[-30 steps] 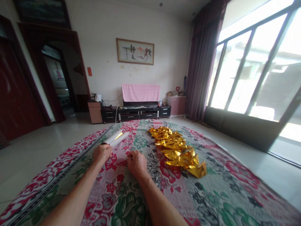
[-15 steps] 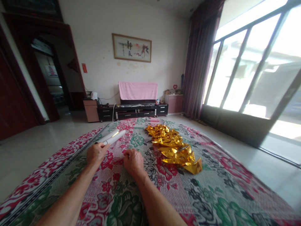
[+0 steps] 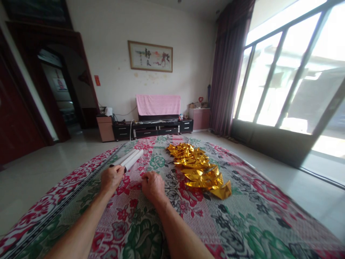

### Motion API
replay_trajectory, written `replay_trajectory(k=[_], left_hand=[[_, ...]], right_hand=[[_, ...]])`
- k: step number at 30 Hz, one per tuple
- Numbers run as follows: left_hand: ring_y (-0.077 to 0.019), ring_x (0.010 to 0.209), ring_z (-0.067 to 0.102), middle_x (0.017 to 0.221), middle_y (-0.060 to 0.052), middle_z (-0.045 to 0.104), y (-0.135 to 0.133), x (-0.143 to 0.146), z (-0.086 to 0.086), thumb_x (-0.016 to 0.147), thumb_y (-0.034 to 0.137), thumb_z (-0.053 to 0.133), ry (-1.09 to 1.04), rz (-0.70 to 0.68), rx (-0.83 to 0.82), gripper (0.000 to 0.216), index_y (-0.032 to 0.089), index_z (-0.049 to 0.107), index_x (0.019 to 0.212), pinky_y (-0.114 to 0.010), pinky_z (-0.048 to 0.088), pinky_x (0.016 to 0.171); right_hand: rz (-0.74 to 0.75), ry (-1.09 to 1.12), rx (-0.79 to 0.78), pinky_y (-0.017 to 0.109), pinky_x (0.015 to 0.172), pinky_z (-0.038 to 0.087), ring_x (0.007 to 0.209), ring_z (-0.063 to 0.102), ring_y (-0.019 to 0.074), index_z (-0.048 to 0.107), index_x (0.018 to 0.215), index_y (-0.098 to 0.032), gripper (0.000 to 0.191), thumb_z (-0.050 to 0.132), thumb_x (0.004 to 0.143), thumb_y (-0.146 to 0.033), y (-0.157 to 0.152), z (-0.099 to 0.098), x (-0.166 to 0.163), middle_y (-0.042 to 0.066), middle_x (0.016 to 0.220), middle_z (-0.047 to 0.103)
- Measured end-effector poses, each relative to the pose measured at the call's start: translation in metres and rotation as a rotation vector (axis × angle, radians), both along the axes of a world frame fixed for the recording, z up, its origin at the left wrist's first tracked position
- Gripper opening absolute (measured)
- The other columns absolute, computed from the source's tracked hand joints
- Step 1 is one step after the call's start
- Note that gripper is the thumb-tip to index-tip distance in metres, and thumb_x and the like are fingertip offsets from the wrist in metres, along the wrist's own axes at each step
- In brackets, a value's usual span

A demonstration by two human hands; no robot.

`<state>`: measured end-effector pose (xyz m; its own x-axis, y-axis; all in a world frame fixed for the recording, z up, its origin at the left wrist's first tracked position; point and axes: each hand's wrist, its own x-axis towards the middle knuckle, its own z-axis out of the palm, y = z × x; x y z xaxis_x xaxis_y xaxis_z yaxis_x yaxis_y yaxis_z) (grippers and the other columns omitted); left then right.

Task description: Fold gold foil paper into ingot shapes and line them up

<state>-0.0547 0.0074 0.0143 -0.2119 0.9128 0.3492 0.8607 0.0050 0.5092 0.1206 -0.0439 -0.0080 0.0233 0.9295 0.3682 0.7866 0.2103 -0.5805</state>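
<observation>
My left hand [image 3: 111, 178] is closed at the near end of a long white bundle [image 3: 131, 158], which looks like rolled or curled paper. Dark spots show at its near end, beside my fingers. To the right, my right hand [image 3: 153, 185] rests on the flowered cloth [image 3: 145, 233] with its fingers curled in; whether anything is inside them is hidden. Further right lies a long row of folded gold foil pieces [image 3: 199, 167], overlapping one another, pointed like small boats. The nearest gold piece [image 3: 223, 190] sits at the row's front end.
The cloth covers a large rounded surface. Beyond it stand a low black cabinet [image 3: 147, 131], a pink towel [image 3: 158, 104] draped over something on it, and a framed picture [image 3: 151, 55] on the wall. A curtain [image 3: 226, 72] and large window are at the right.
My left hand has shifted slightly at the bundle's near end. The gold strip seen on the bundle before is gone from view, and dark spots now show. My right hand and the gold row are unmoved.
</observation>
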Motion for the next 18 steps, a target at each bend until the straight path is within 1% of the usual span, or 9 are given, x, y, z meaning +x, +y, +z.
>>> replay_trajectory(k=[2, 4, 7, 9, 11, 15, 17, 18], left_hand=[[-0.0153, 0.053, 0.058, 0.051, 0.000, 0.064, -0.001, 0.001, 0.002, 0.075, 0.038, 0.042, -0.046, 0.018, 0.011, 0.030, 0.020, 0.065, 0.071, -0.021, 0.035, 0.054], [-0.0155, 0.055, 0.058, 0.049, 0.000, 0.062, -0.002, 0.003, 0.003, 0.074, 0.038, 0.044, -0.044, 0.026, 0.047, 0.028, 0.020, 0.065, 0.070, -0.021, 0.035, 0.054], [-0.0154, 0.057, 0.058, 0.049, -0.001, 0.061, -0.002, 0.004, 0.002, 0.075, 0.038, 0.046, 0.002, 0.039, 0.142, 0.028, 0.019, 0.065, 0.066, -0.021, 0.033, 0.054], [-0.0140, 0.057, 0.056, 0.051, -0.001, 0.060, -0.002, 0.004, 0.001, 0.076, 0.038, 0.047, 0.019, 0.026, 0.188, 0.028, 0.018, 0.064, 0.066, -0.021, 0.032, 0.054], [-0.0122, 0.056, 0.054, 0.055, -0.001, 0.060, -0.001, 0.002, 0.000, 0.078, 0.038, 0.046, 0.055, 0.014, 0.269, 0.030, 0.017, 0.063, 0.065, -0.021, 0.032, 0.054], [-0.0108, 0.058, 0.052, 0.062, -0.002, 0.058, -0.002, 0.005, 0.000, 0.084, 0.034, 0.042, 0.224, -0.093, 0.520, 0.033, 0.016, 0.058, 0.062, -0.020, 0.036, 0.060], [-0.0113, 0.062, 0.053, 0.065, -0.002, 0.058, -0.004, 0.012, 0.001, 0.086, 0.031, 0.041, 0.295, -0.164, 0.607, 0.032, 0.017, 0.058, 0.063, -0.020, 0.038, 0.063], [-0.0117, 0.066, 0.055, 0.070, -0.003, 0.059, -0.006, 0.017, 0.002, 0.086, 0.029, 0.042, 0.323, -0.214, 0.638, 0.029, 0.017, 0.059, 0.066, -0.021, 0.039, 0.065]], right_hand=[[-0.010, 0.003, 0.013, 0.023, 0.067, 0.040, 0.081, 0.060, 0.0160, 0.066, 0.085, -0.028, 0.024, 0.044, 0.077, -0.022, 0.000, 0.000, 0.000, 0.000, 0.087, 0.066], [-0.020, 0.013, 0.024, 0.023, 0.066, 0.040, 0.080, 0.060, 0.0157, 0.066, 0.083, -0.028, 0.024, 0.044, 0.077, -0.022, 0.000, 0.001, -0.001, 0.000, 0.086, 0.066], [-0.014, 0.038, 0.030, 0.022, 0.064, 0.039, 0.078, 0.060, 0.0149, 0.067, 0.080, -0.027, 0.023, 0.045, 0.075, -0.020, -0.002, 0.003, -0.001, 0.000, 0.085, 0.067], [-0.013, 0.059, 0.038, 0.022, 0.064, 0.038, 0.078, 0.060, 0.0151, 0.067, 0.079, -0.026, 0.023, 0.045, 0.074, -0.018, -0.002, 0.003, -0.001, 0.000, 0.084, 0.067], [-0.013, 0.084, 0.051, 0.022, 0.064, 0.039, 0.078, 0.061, 0.0159, 0.067, 0.078, -0.025, 0.023, 0.046, 0.073, -0.017, -0.001, 0.003, -0.001, 0.001, 0.084, 0.067], [-0.009, 0.197, 0.095, 0.023, 0.068, 0.040, 0.076, 0.061, 0.0163, 0.068, 0.079, -0.022, 0.026, 0.043, 0.074, -0.015, 0.005, 0.003, 0.001, 0.003, 0.081, 0.068], [0.016, 0.325, 0.102, 0.024, 0.067, 0.041, 0.072, 0.061, 0.0163, 0.067, 0.085, -0.020, 0.027, 0.041, 0.078, -0.020, 0.010, 0.003, 0.004, 0.003, 0.077, 0.068], [0.035, 0.421, 0.101, 0.024, 0.066, 0.042, 0.070, 0.061, 0.0164, 0.067, 0.088, -0.020, 0.027, 0.041, 0.079, -0.024, 0.013, 0.004, 0.007, 0.003, 0.075, 0.067]])
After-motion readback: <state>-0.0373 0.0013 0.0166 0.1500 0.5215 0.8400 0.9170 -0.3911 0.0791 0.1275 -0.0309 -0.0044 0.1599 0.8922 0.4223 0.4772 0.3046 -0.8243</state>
